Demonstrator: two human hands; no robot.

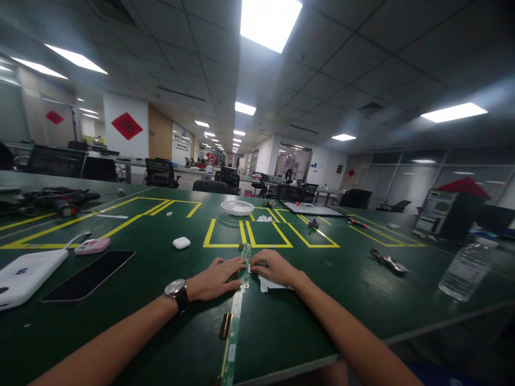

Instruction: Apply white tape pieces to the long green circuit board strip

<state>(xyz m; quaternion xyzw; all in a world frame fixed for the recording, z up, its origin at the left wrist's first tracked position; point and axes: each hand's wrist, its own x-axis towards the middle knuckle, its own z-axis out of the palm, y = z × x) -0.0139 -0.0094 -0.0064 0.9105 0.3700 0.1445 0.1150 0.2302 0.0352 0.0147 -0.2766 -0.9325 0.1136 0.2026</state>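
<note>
A long, narrow green circuit board (237,305) lies lengthwise on the green table, running from the front edge away from me. Brown-gold flex tabs (226,325) stick out along its left side. My left hand (217,277), with a watch (176,288) on the wrist, rests flat and open, its fingertips and thumb touching the board's left edge. On the other side, my right hand (274,266) bends its fingers down in a pinch at the board's right edge. What sits between those fingertips is hidden. A white sheet or label piece (267,284) lies under that hand.
To the left lie a phone (90,276), a white power bank (30,276), a pink case (92,246) and a white earbud case (181,243). Ahead stands a white dish (237,207). At right are a metal tool (388,262) and a water bottle (466,271).
</note>
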